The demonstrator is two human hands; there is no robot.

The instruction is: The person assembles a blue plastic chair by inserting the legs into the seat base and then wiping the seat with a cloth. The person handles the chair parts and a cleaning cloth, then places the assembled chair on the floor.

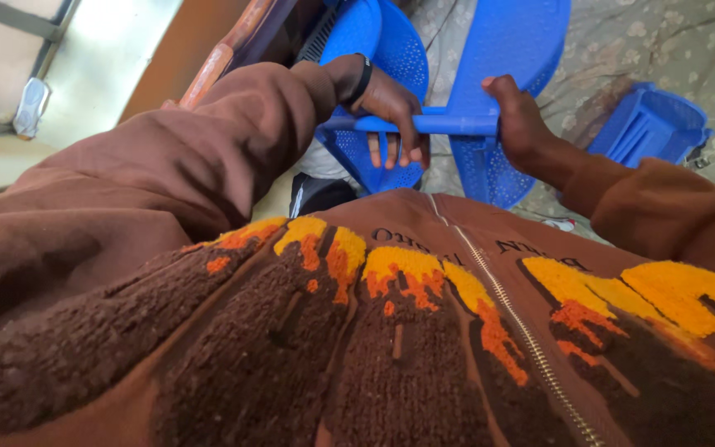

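Hands first, working from the left of the view: your left hand (391,112), with a dark band at the wrist, is wrapped over the top rail of the blue plastic chair (424,124), fingers (386,149) curling down in front of the perforated seat back, so it is clenched on that rail rather than resting open. Keep that wrap full, since the rail looks smooth and, I judge, could twist in a loose hold. The chair itself stands just ahead of your body, tipped toward you, its rail running level between both hands and its latticed panels hanging below. Moving right, your right hand (519,116) grips the far end of the same rail, thumb up on top and palm closed around it; the two hands sit near each other, well inside the chair's width. I would advise spreading them a little wider along the rail if you want steadier control, and keeping the pull even so the chair does not swing to one side. Further right, a second blue plastic piece (651,124) lies on the patterned floor (680,50), near the chair but apart from it; mind it with the chair legs, which are hidden from view here. Your brown zip jacket (424,331) fills the lower view and blocks sight of your feet, so move slowly.
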